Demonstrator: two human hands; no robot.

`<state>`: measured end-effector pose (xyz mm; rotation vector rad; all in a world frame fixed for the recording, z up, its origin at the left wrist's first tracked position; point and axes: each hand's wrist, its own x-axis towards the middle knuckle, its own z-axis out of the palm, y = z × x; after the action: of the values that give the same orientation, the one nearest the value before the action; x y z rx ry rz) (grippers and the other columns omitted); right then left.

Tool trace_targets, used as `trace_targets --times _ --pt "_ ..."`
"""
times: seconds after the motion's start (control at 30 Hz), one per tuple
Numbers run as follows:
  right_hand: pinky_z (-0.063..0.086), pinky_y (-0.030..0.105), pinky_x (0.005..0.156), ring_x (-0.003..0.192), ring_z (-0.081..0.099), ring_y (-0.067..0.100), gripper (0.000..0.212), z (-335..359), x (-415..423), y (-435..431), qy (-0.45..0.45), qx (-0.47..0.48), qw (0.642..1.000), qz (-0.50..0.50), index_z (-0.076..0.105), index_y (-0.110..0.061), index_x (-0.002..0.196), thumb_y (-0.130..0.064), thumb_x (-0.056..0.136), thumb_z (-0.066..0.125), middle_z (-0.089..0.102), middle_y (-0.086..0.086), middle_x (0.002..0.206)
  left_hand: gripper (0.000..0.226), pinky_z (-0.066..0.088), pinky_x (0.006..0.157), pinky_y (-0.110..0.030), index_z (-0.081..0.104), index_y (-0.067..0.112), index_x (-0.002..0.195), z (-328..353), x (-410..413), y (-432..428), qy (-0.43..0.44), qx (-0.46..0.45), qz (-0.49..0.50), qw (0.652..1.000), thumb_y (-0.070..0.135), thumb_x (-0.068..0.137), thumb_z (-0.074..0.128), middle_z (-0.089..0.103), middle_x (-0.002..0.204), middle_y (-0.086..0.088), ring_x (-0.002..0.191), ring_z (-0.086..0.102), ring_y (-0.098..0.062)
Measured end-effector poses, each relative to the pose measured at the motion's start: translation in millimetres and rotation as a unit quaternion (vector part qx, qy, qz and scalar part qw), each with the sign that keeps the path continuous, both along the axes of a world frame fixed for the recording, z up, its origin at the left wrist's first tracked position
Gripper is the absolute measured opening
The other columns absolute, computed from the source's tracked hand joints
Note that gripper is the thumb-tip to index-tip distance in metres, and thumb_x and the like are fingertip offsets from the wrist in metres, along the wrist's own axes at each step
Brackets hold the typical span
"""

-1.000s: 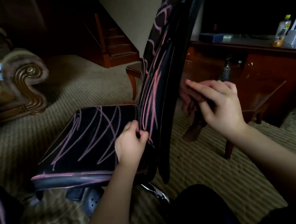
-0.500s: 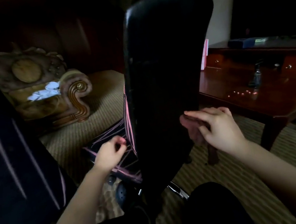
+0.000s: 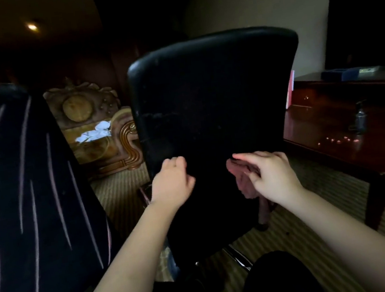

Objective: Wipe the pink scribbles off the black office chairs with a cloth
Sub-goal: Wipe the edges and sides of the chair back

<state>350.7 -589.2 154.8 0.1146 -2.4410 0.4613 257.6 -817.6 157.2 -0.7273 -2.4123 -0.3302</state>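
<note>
Vs 0.5 s ago, the centre chair (image 3: 213,108) turned its smooth, rounded black back squarely this way. On it the left hand (image 3: 172,185) sits at 9 o'clock, grip curled, seemingly on nothing. The right hand (image 3: 274,179) at 3 pinches 1 crumpled pinkish cloth (image 3: 245,180). The 2nd chair (image 3: 19,180), pink-streaked, stands far at 9.

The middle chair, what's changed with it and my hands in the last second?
The middle chair has swung round: its scribbled seat and front are out of sight, and its plain black back now faces the camera. The left hand let go of the backrest's edge and is curled by the back's left side. The right hand holds the cloth at that back, as before.
</note>
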Motion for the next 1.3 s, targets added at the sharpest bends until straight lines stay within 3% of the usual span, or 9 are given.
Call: trace_targets --times 0.23,0.37,0.5,0.67,0.9,1.0,1.13,1.3 --pt "0.031 0.032 0.097 0.113 0.054 0.011 0.052 5 2 16 -0.024 0.010 1.000 -0.005 0.054 -0.039 0.129 -0.014 0.085 0.060 0.063 -0.013 0.115 0.026 0.048 0.065 -0.038 0.048 0.015 0.100 -5 -23 -28 -0.007 0.044 0.084 0.995 0.023 0.079 0.060 0.055 0.094 -0.003 0.099 0.049 -0.024" --pt "0.032 0.030 0.094 0.110 0.057 0.011 0.049 9 2 18 -0.026 0.007 1.000 0.003 0.057 -0.039 0.126 -0.013 0.084 0.062 0.064 -0.012 0.113 0.029 0.048 0.075 -0.041 0.046 0.013 0.106 2 -32 -57 -0.067 0.058 0.139 0.986 0.023 0.083 0.060 0.055 0.107 -0.005 0.106 0.048 -0.026" --pt "0.048 0.036 0.090 0.101 0.064 0.018 0.045 22 5 20 0.015 -0.020 1.000 0.019 0.061 -0.032 0.121 -0.012 0.081 0.067 0.068 -0.007 0.108 0.038 0.047 0.087 -0.040 0.045 0.010 0.121 21 -34 -69 -0.143 0.035 0.204 0.968 0.027 0.088 0.057 0.053 0.122 -0.010 0.115 0.048 -0.029" --pt "0.049 0.037 0.077 0.086 0.066 0.023 0.032 54 11 21 0.076 -0.044 0.996 0.030 0.057 -0.025 0.107 -0.008 0.082 0.066 0.068 -0.005 0.090 0.036 0.048 0.084 -0.038 0.052 0.012 0.124 61 -13 -41 -0.057 0.035 0.134 0.989 0.024 0.090 0.053 0.055 0.119 -0.006 0.114 0.049 -0.026" --pt "0.050 0.037 0.081 0.089 0.065 0.019 0.034 81 21 23 0.121 -0.045 0.989 0.068 0.060 -0.029 0.111 -0.010 0.084 0.066 0.068 -0.008 0.098 0.027 0.050 0.080 -0.041 0.057 0.015 0.112 120 26 26 0.070 0.021 -0.006 0.997 0.025 0.087 0.051 0.059 0.107 -0.002 0.103 0.052 -0.021" --pt "0.050 0.042 0.085 0.097 0.064 0.021 0.042 91 18 27 0.156 -0.037 0.985 0.058 0.061 -0.029 0.118 -0.008 0.082 0.066 0.067 -0.005 0.109 0.025 0.050 0.078 -0.041 0.056 0.014 0.109 138 27 48 0.088 0.017 -0.030 0.996 0.025 0.087 0.050 0.058 0.104 -0.001 0.101 0.052 -0.020" --pt "0.050 0.048 0.084 0.088 0.066 0.026 0.042 113 8 41 0.204 -0.022 0.978 0.041 0.063 -0.029 0.113 -0.006 0.077 0.069 0.068 -0.001 0.100 0.027 0.047 0.075 -0.040 0.050 0.014 0.111 158 14 52 0.068 -0.009 0.001 0.998 0.020 0.084 0.052 0.052 0.108 -0.001 0.101 0.049 -0.021" --pt "0.046 0.052 0.089 0.091 0.065 0.023 0.042 138 -9 56 0.255 -0.016 0.967 0.010 0.064 -0.027 0.109 -0.004 0.074 0.069 0.069 -0.004 0.099 0.027 0.044 0.073 -0.039 0.048 0.018 0.105 158 -9 29 0.087 -0.011 -0.010 0.996 0.015 0.078 0.054 0.045 0.096 0.007 0.095 0.048 -0.021"
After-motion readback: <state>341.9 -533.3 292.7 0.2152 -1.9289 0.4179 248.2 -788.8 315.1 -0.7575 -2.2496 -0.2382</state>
